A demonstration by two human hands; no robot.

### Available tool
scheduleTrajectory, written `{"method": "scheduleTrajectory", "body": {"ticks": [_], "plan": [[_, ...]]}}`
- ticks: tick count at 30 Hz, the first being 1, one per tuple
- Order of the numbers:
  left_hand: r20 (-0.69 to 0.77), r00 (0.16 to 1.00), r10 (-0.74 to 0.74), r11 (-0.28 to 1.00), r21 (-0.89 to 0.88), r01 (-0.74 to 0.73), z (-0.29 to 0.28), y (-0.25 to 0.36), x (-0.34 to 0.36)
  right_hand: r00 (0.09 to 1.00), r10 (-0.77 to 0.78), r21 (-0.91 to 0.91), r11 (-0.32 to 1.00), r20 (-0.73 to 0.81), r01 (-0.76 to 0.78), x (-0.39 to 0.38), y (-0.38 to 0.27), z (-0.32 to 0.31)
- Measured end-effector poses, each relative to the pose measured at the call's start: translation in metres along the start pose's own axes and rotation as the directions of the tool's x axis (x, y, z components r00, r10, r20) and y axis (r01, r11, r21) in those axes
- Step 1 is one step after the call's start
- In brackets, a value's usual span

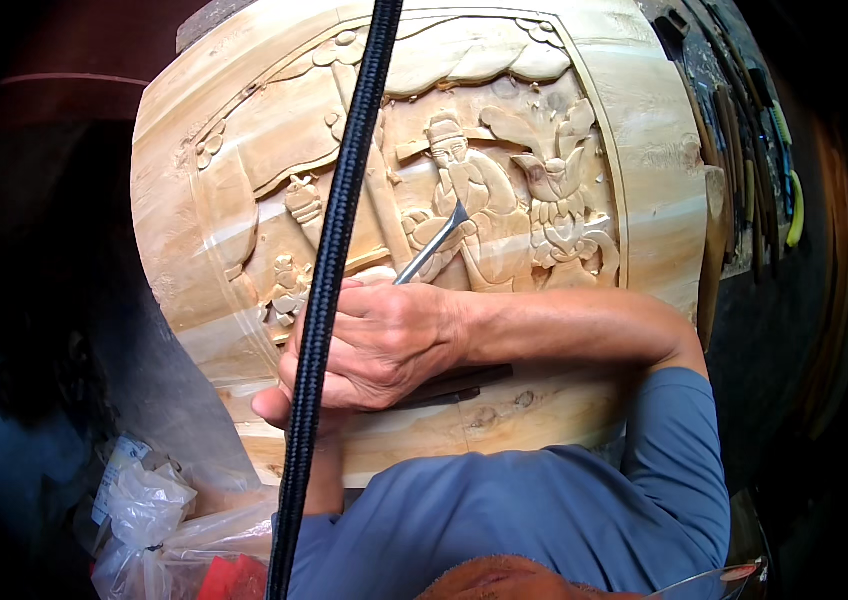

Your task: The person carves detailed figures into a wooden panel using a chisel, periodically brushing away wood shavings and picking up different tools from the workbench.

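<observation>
The right hand (389, 345) wraps the flared chisel (431, 247) low, near the relief-carved wooden panel (659, 215), probably to steady its blade; the left hand (272, 406) is mostly hidden beneath, its grip impossible to tell; the chisel slants over the robed figure (494, 195), long axis diagonal, tip pointing away and rightward.

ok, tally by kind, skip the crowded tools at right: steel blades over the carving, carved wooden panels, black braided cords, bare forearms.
Narrow grey steel blade over the carving: 1
Pale carved wooden panel: 1
Black braided cord: 1
Bare forearms, right and left: 2
Total: 5
</observation>
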State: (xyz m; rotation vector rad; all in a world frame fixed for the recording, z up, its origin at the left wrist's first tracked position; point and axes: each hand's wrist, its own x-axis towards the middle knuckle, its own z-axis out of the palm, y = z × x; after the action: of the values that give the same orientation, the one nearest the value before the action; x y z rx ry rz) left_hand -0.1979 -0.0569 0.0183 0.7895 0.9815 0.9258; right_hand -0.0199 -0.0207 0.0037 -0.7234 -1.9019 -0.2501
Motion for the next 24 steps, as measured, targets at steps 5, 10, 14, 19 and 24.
{"method": "scheduleTrajectory", "body": {"ticks": [5, 10, 14, 19, 24], "plan": [[0.102, 0.992, -0.075, 0.992, 0.111, 0.064, 0.003, 0.009, 0.008, 0.992, -0.061, -0.045, 0.997, 0.113, 0.067, -0.002, -0.004, -0.002], [-0.031, 0.998, -0.062, 0.998, 0.013, 0.062, 0.004, 0.011, 0.006, 0.983, -0.064, 0.065, 0.996, 0.170, 0.053, -0.008, -0.003, -0.016], [0.052, 0.995, -0.090, 0.996, -0.021, 0.091, 0.000, 0.016, 0.008, 0.991, -0.099, 0.061, 0.994, 0.085, 0.094, -0.009, 0.004, -0.012], [0.359, 0.933, 0.005, 0.868, -0.466, 0.174, 0.001, 0.018, 0.017, 0.971, -0.104, 0.066, 0.994, 0.213, 0.092, -0.008, 0.000, -0.023], [0.322, 0.946, -0.029, 0.911, -0.382, 0.158, 0.011, 0.022, 0.015, 0.973, -0.123, 0.066, 0.992, 0.197, 0.112, -0.011, -0.001, -0.021]]}}
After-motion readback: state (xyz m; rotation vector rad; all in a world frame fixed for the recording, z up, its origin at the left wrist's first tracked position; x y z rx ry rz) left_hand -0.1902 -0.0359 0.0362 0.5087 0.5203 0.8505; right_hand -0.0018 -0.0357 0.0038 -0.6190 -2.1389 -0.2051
